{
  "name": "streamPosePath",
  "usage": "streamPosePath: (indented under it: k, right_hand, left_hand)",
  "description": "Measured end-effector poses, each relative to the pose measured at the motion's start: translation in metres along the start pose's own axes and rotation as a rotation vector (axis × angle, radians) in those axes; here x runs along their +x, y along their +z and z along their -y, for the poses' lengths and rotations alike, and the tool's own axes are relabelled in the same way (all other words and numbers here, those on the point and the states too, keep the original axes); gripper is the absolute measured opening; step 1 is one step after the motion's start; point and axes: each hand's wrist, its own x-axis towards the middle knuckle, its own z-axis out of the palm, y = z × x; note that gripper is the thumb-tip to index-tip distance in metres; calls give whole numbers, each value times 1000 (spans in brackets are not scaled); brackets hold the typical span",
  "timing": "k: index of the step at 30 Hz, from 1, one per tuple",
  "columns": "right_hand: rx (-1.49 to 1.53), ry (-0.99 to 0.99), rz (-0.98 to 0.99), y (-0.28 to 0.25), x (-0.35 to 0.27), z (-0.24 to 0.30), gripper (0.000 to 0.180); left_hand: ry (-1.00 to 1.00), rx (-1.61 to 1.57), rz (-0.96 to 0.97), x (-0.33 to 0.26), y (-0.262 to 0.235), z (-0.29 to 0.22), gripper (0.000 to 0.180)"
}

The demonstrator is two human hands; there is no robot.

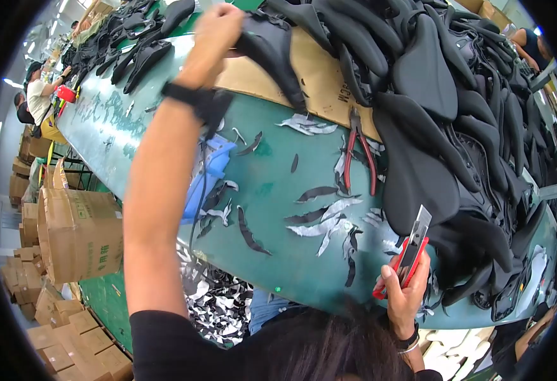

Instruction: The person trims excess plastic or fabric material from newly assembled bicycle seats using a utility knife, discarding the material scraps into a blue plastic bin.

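At the far side of the table, my left hand (220, 28) is curled closed and smeared by motion. It meets the edge of a black bicycle saddle (275, 54), whose narrow nose points toward me over a cardboard sheet (329, 79). The fingers' exact hold on it is blurred. At the near right, my right hand (407, 289) grips a red utility knife (410, 257), its blade out and pointing up and away. Just beyond the blade lies another black saddle (418, 171). Red-handled pliers (360, 155) rest on the table between my hands, among black and grey trimmed strips (326, 219).
Black saddles (475, 127) are heaped along the right, with more (145, 63) at the far left. A blue plastic piece (211, 168) sits by the green table's (265, 254) left edge. Scraps (218, 301) fill the space below. Cardboard boxes (78, 228) stand left; a co-worker (40, 95) is beyond.
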Motion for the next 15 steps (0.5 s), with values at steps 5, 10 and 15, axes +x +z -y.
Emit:
streamPosePath:
  k: [5, 10, 15]
  right_hand:
    - [45, -19, 68, 4, -8, 0, 39]
    - [-103, 45, 187, -2, -28, -3, 41]
    - [-630, -84, 271, -31, -42, -21, 45]
  left_hand:
    - [-37, -274, -35, -142, -55, -21, 25]
    - [-518, -600, 38, -295, -24, 21, 31]
    - [128, 398, 132, -340, -19, 50, 26]
